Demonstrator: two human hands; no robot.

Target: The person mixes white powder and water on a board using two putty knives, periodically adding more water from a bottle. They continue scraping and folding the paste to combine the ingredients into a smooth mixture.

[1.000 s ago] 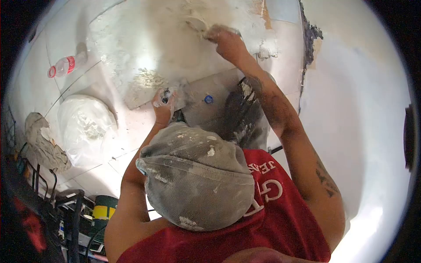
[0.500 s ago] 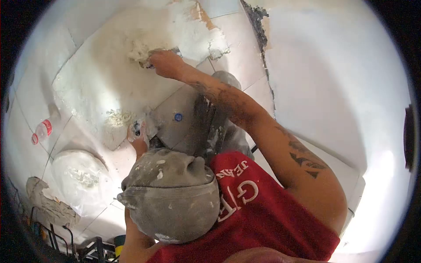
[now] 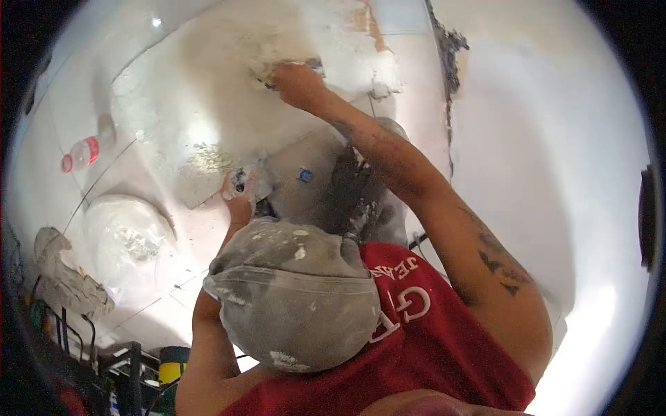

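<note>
My right hand (image 3: 298, 84) is closed in a fist around a wide, flat-bladed tool like a putty knife (image 3: 317, 67); its handle is hidden. The blade meets a large area of cream, wet-looking plaster (image 3: 187, 83), with a rough clump (image 3: 263, 68) beside my fingers. Lower down, my left hand (image 3: 239, 197) has its fingers curled around something whitish with a dark spot, which I cannot make out. It is at the plaster's near edge, by a thicker smear (image 3: 210, 159). My grey, plaster-spotted trouser knee (image 3: 298, 298) rises between my arms.
A clear bottle with a red label (image 3: 84, 152) lies on the tiles at left. Nearby are a white plastic bag (image 3: 132, 243) and crumpled grey material (image 3: 69, 267). A blue bottle cap (image 3: 305, 175) is near my leg. Dark-framed gear (image 3: 132, 374) stands lower left.
The view has shifted, so things appear farther right and higher. The clump beside my right hand looks smaller and flatter. Both hands keep their grips.
</note>
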